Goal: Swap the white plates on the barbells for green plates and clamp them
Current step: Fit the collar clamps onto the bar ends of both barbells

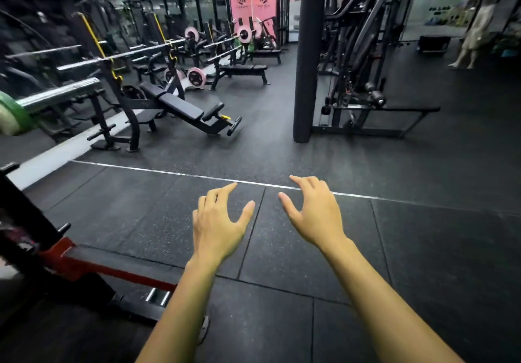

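Observation:
My left hand [218, 221] and my right hand [313, 210] are held out over the black rubber floor, fingers spread, holding nothing. At the far left edge a green plate [15, 108] sits on a barbell sleeve [59, 94], with a pale plate face just inside it. Further back, whitish-pink plates [244, 34] sit on racked barbells, and another plate [195, 77] rests low beside a bench. No clamp is visible.
A row of benches [180, 106] and racks runs along the left. A black pillar [308, 52] and a cable machine [363, 66] stand ahead. A red and black rack base [93, 266] lies at lower left. A person [476, 32] stands far right.

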